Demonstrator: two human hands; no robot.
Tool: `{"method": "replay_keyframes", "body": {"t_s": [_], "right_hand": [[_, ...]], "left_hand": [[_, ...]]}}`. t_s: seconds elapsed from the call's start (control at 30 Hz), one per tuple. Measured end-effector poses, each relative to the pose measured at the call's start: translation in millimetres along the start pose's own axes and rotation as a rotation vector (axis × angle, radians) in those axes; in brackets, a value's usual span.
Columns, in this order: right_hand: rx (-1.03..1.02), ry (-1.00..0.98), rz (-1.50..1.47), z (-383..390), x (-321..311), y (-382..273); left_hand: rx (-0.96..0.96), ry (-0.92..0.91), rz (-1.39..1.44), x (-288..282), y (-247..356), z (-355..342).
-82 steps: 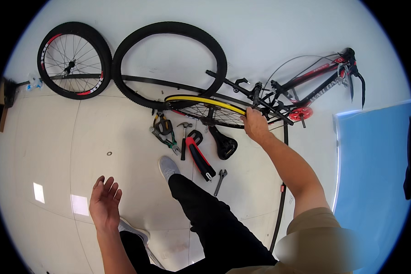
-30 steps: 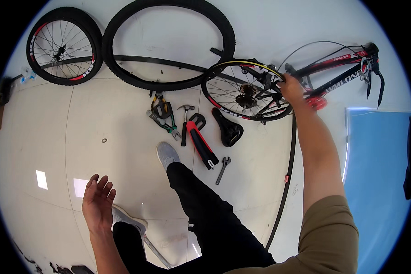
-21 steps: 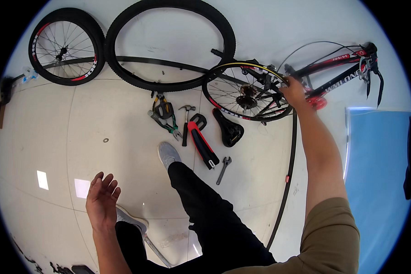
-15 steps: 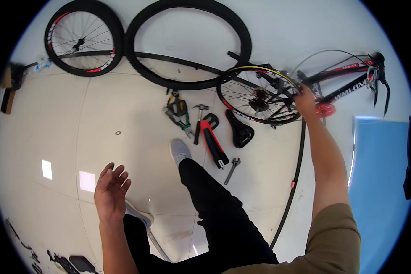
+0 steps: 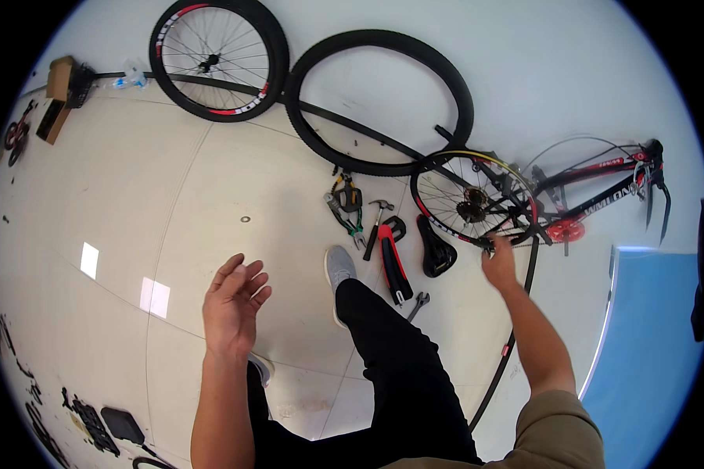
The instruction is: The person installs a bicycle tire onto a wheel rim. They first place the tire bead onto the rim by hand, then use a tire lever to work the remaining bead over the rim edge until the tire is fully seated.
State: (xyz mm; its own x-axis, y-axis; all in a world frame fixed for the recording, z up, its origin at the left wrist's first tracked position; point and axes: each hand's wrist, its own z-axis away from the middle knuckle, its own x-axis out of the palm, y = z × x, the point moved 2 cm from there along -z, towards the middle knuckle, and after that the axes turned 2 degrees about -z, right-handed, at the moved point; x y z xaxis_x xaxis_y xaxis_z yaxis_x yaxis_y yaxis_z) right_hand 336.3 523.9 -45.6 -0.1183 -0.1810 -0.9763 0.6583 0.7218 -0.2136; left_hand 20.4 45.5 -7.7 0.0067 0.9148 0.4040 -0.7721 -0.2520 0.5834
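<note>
My left hand [image 5: 233, 305] hangs over the tiled floor, palm turned upward, fingers loosely curved and apart, holding nothing. My right hand [image 5: 499, 262] reaches to the lower edge of a spoked wheel [image 5: 438, 203] with a cassette and yellow rim strip. Its fingertips are curled there; what they grip is too small to make out. The wheel leans on a black-and-red bicycle frame [image 5: 602, 164]. Left of my right hand lie a black saddle [image 5: 436, 252], red-and-black piece [image 5: 395, 266], hammer [image 5: 373, 238], pliers [image 5: 348, 219] and adjustable wrench [image 5: 418, 303].
A tyre [image 5: 305, 82] and tyred wheel [image 5: 274, 55] lie along the white wall. Cardboard boxes [image 5: 59, 82] stand at far left; black parts [image 5: 121, 426] lie at lower left. A long black strip [image 5: 508, 340] runs beside a blue panel [image 5: 645, 328]. My grey shoe [image 5: 339, 266] is below.
The view has swung left, showing more boxes and parts. My right hand has come down from the wheel's upper rim to its lower edge. My left hand remains open.
</note>
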Motion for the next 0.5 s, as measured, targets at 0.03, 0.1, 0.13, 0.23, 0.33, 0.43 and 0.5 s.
{"method": "replay_keyframes", "body": {"t_s": [0.03, 0.1, 0.13, 0.23, 0.33, 0.43, 0.5], "right_hand": [[0.024, -0.027, -0.039, 15, 12, 0], [-0.068, -0.067, -0.012, 38, 27, -14], [-0.037, -0.124, -0.077, 43, 34, -23], [-0.092, -0.226, -0.156, 32, 31, -75], [-0.184, -0.201, -0.202, -6, 22, -138], [-0.336, -0.133, -0.232, -78, 25, -194], [-0.401, -0.094, -0.264, -142, 30, -256]], "left_hand": [[0.013, 0.007, -0.001, 3, -1, 2], [0.037, -0.009, 0.012, -4, -7, -2], [0.047, -0.004, -0.011, -5, -6, -2], [0.018, -0.044, 0.040, -3, -7, 1], [-0.032, -0.063, 0.128, -3, -4, 5], [-0.037, -0.053, 0.182, -4, 3, 6], [-0.050, -0.026, 0.198, -9, 4, 5]]}}
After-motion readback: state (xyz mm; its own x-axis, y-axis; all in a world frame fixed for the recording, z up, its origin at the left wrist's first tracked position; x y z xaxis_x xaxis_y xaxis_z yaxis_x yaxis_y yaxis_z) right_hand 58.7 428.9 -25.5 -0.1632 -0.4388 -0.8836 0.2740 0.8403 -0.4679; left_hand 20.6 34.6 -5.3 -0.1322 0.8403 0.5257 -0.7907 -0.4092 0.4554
